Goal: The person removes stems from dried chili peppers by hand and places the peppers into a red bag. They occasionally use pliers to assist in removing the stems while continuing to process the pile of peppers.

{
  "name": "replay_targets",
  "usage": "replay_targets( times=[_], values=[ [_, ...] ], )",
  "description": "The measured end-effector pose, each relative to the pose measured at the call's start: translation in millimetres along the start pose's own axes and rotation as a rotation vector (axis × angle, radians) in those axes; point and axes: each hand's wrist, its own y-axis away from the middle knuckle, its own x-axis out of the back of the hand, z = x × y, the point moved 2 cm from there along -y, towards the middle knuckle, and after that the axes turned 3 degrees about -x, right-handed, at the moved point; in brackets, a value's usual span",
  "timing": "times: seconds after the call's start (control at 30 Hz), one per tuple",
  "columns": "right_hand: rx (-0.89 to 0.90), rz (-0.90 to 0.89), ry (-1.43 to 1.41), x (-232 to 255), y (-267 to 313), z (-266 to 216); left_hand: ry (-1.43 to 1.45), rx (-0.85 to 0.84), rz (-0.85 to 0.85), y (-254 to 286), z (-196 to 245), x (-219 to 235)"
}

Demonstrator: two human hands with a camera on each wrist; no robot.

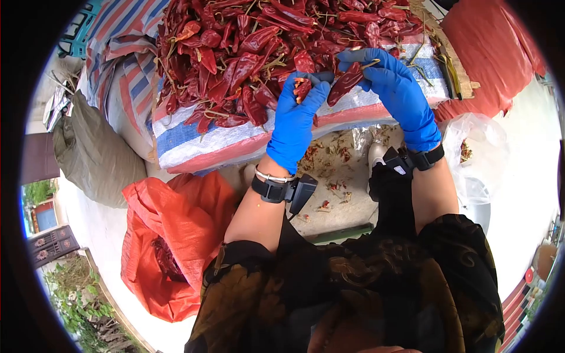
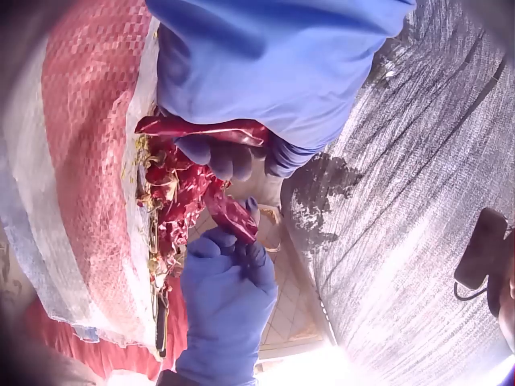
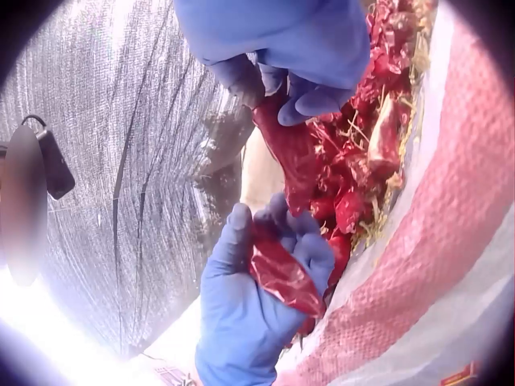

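Both hands wear blue gloves and meet at the front edge of a heap of dried red chili peppers (image 1: 241, 53). My left hand (image 1: 294, 126) holds a dried chili pepper (image 3: 286, 277) in its curled fingers, lying along the palm in the right wrist view. My right hand (image 1: 400, 97) pinches another dried chili pepper (image 1: 345, 84) at its stem end, thumb and fingertips together. This second chili pepper points down toward the left hand, its lower tip near the left fingertips in the right wrist view.
The heap lies on a striped woven sheet (image 1: 200, 132). An open red sack (image 1: 159, 206) with chilies inside stands at lower left, a grey-green sack (image 1: 97, 153) behind it. A red bag (image 1: 494, 53) and a clear plastic bag (image 1: 474, 141) are at right. Scraps (image 1: 332, 188) litter the floor.
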Motion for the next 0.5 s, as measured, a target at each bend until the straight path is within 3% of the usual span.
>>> replay_targets(
  times=[0.07, 0.13, 0.2, 0.27, 0.4, 0.5],
  values=[
    [-0.004, -0.062, 0.074, -14, -1, -2, -0.09, 0.041, -0.04, 3, -2, 5],
    [0.045, -0.106, 0.107, -20, -1, 8, 0.022, 0.196, -0.072, 5, -3, -3],
    [-0.046, -0.13, 0.048, -19, -1, 14, -0.071, 0.211, -0.11, 4, -2, 1],
    [0.094, -0.039, 0.171, -21, -3, 11, -0.154, 0.171, -0.076, 3, -1, 1],
    [0.055, -0.016, 0.276, -12, -3, 23, -0.164, 0.205, -0.091, 5, -1, 0],
    [0.119, 0.087, 0.422, -16, -3, 23, -0.205, 0.236, -0.193, 6, -2, 1]
  ],
)
